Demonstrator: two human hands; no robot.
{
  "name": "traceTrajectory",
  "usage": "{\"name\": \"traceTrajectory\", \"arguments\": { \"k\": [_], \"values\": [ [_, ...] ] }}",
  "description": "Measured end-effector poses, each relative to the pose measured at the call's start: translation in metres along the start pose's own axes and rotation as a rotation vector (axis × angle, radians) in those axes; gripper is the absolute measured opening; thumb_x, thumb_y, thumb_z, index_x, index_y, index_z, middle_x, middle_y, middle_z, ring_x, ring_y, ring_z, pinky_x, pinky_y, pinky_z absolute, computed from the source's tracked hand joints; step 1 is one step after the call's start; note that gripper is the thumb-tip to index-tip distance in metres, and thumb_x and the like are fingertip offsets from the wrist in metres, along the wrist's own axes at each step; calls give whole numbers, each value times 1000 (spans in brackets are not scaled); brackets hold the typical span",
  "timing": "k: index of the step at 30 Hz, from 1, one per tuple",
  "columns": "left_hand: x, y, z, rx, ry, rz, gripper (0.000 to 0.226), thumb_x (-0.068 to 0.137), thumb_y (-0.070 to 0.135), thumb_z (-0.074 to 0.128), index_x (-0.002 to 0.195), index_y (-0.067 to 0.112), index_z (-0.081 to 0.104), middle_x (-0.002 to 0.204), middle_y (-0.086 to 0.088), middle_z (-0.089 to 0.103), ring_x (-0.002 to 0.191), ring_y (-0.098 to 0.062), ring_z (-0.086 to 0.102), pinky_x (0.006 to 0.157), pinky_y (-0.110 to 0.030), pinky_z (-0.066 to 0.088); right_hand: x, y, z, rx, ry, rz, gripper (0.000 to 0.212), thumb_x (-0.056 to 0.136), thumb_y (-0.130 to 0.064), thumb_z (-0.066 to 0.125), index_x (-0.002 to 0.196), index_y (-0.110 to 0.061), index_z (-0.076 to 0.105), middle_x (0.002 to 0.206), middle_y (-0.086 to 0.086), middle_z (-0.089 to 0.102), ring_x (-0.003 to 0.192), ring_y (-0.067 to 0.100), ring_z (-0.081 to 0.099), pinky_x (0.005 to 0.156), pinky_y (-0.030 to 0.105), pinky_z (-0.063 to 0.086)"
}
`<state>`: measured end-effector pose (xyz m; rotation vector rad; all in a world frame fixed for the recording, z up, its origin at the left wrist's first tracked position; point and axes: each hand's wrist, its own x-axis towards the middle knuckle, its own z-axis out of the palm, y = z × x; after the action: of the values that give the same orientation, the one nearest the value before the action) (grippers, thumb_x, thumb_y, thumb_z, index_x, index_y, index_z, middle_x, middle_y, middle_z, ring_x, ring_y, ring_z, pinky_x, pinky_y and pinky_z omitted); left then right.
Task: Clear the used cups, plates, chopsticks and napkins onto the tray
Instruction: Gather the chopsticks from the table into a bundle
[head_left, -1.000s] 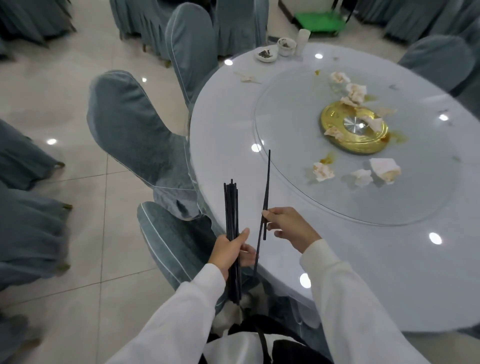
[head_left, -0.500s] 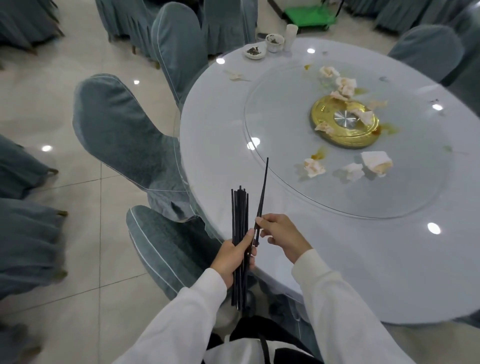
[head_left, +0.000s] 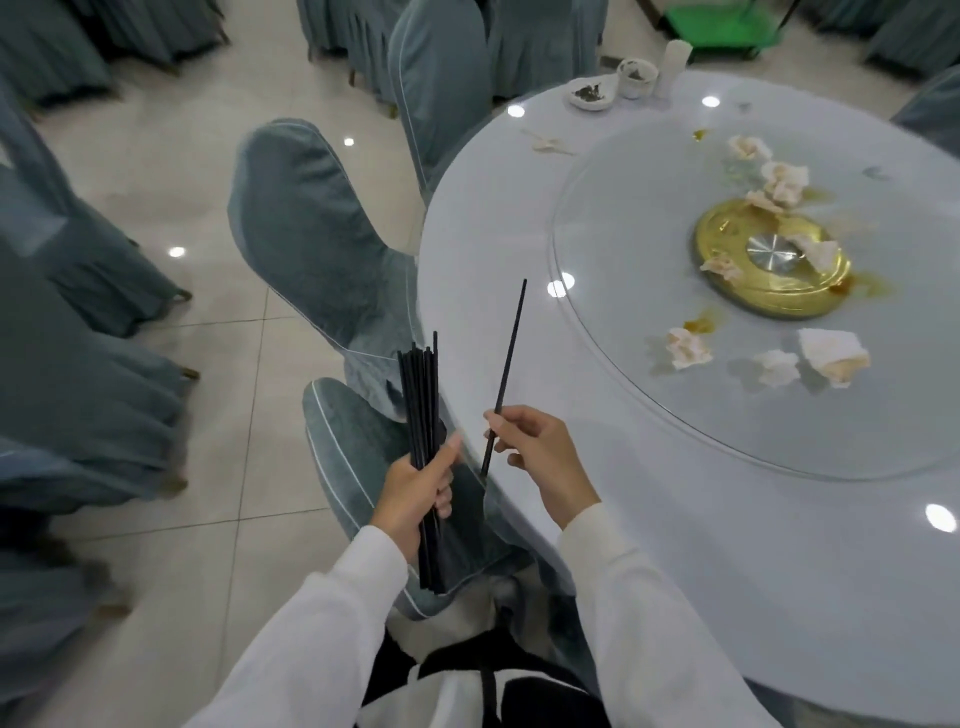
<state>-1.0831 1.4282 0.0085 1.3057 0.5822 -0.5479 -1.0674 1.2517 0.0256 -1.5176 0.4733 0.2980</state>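
Observation:
My left hand (head_left: 415, 488) grips a bundle of several black chopsticks (head_left: 421, 400), held upright beside the table's near left edge. My right hand (head_left: 540, 457) pinches a single black chopstick (head_left: 509, 353), tilted, a short way right of the bundle and apart from it. Crumpled used napkins (head_left: 685, 349) lie scattered on the glass turntable (head_left: 623, 249), some on and around its gold centre disc (head_left: 769, 291). At the table's far edge stand a small white plate (head_left: 592, 96), a small bowl (head_left: 636, 77) and a white cup (head_left: 672, 65). No tray shows clearly.
The round table (head_left: 493, 234) has a pale blue cloth. Grey-green covered chairs (head_left: 311, 244) stand along its left side, with more at the left of the tiled floor. A green cart (head_left: 727, 23) stands beyond the table. Sauce stains mark the turntable.
My right hand has pulled the single chopstick away to the right of the bundle. The view has shifted, so the table sits further right.

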Motion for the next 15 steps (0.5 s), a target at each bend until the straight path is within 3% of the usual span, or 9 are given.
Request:
{"name": "traceTrajectory", "arguments": {
  "k": [4,7,11,15],
  "values": [
    [10,26,-41,-119,28,9,27,96,32,76,92,7,68,59,-2,50,46,-15,47,41,-25,37,1,-7,39,-8,-58,-34,11,98,-26,75,103,-22,83,93,-1,81,76,5,69,65,14,52],
    [19,47,-83,-196,23,31,20,100,23,71,89,7,66,61,-4,59,48,-18,59,41,-25,44,2,-11,77,14,-81,-44,13,97,-19,76,106,-16,84,92,7,80,79,16,64,68,22,49],
    [29,76,-149,-306,43,69,21,102,20,68,93,0,68,74,-14,74,63,-25,75,52,-30,59,1,-13,147,-48,-94,-60,8,93,-19,80,98,-21,86,91,8,81,81,12,70,71,21,55],
    [40,99,-207,-418,35,95,21,104,18,65,98,-3,65,86,-22,77,74,-32,78,61,-33,63,4,-16,222,-135,-103,-133,7,88,-18,86,92,-13,82,84,5,80,71,10,71,66,19,54]
  ]
}}
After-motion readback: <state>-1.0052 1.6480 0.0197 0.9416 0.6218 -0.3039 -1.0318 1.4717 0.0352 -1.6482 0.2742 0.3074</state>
